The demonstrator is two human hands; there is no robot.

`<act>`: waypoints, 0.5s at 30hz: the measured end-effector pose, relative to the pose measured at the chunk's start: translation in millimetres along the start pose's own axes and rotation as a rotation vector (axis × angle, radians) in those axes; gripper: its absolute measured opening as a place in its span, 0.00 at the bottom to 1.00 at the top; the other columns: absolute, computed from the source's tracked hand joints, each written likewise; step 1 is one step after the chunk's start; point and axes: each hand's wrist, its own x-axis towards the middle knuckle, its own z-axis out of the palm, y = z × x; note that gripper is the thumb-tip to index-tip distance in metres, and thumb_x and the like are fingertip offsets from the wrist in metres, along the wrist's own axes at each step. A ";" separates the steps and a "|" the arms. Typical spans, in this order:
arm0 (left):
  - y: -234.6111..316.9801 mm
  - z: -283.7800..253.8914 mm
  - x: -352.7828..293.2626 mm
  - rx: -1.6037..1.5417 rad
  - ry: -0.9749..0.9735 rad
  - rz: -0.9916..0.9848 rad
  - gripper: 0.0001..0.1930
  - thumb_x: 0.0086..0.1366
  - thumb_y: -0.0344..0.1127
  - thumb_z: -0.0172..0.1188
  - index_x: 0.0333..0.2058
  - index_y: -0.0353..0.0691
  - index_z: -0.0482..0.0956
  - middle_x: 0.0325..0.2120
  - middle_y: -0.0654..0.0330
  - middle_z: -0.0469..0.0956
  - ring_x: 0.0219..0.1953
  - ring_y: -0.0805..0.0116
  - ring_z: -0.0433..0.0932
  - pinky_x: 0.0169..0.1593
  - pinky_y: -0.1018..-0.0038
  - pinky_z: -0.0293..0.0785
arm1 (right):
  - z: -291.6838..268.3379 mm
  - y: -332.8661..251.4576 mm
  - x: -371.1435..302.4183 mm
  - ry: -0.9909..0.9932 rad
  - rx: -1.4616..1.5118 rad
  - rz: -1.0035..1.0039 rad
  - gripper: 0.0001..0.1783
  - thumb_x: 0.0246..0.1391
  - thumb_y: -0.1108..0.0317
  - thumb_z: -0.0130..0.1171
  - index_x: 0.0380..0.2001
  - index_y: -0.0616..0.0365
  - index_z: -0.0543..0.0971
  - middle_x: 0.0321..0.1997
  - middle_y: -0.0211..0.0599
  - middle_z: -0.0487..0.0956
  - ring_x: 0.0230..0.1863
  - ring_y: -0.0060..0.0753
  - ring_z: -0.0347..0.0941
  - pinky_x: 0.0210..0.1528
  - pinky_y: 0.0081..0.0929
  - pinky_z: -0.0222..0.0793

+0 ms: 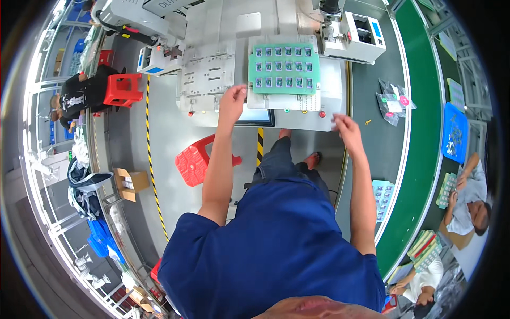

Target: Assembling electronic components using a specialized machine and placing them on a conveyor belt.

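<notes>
A green tray with rows of small dark square parts lies on a metal fixture plate at the machine in front of me. My left hand is at the tray's near left corner, its fingers loosely bent and nothing visible in them; I cannot tell whether the fingertips touch the plate. My right hand hangs at the machine's near right edge with fingers bent and apart, nothing in them. The red button is the nearest control to it. Left of the tray is a second, bare fixture plate.
A dark screen sits at the machine's front edge. Behind my left arm is a red stool. To the right runs a green-topped line with plastic bags, another tray and a blue bin. Other people sit at both sides.
</notes>
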 end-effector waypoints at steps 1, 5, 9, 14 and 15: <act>-2.9 2.5 14.4 0.048 0.052 0.027 0.12 0.67 0.36 0.55 0.45 0.38 0.80 0.33 0.56 0.81 0.35 0.69 0.78 0.42 0.73 0.74 | 6.7 -17.5 14.0 0.036 -0.031 -0.060 0.18 0.62 0.63 0.53 0.52 0.59 0.77 0.43 0.29 0.81 0.39 0.19 0.76 0.35 0.18 0.66; -5.5 10.1 61.3 0.130 0.029 0.023 0.14 0.68 0.36 0.52 0.47 0.37 0.78 0.38 0.51 0.81 0.39 0.63 0.79 0.45 0.70 0.73 | 38.8 -70.9 71.0 0.175 -0.006 -0.081 0.23 0.60 0.63 0.54 0.56 0.61 0.73 0.45 0.34 0.81 0.43 0.24 0.76 0.44 0.22 0.69; -13.6 20.6 84.3 0.086 -0.074 -0.086 0.15 0.68 0.37 0.51 0.46 0.33 0.78 0.36 0.49 0.81 0.39 0.59 0.80 0.45 0.68 0.73 | 52.7 -91.0 109.1 0.196 -0.066 -0.006 0.22 0.60 0.64 0.53 0.55 0.63 0.74 0.43 0.35 0.81 0.42 0.24 0.75 0.45 0.24 0.69; -22.1 19.8 100.0 -0.013 -0.217 -0.223 0.14 0.67 0.36 0.55 0.43 0.30 0.78 0.30 0.53 0.81 0.32 0.65 0.78 0.39 0.71 0.72 | 52.5 -99.8 128.2 0.137 -0.038 0.219 0.19 0.60 0.66 0.53 0.52 0.64 0.76 0.41 0.35 0.80 0.40 0.24 0.74 0.44 0.25 0.69; -18.3 15.7 102.5 -0.070 -0.279 -0.282 0.13 0.66 0.35 0.56 0.44 0.31 0.78 0.30 0.59 0.79 0.31 0.73 0.74 0.36 0.75 0.70 | 51.4 -103.7 128.4 0.113 -0.019 0.235 0.19 0.60 0.67 0.53 0.52 0.64 0.77 0.41 0.34 0.80 0.40 0.24 0.73 0.44 0.25 0.69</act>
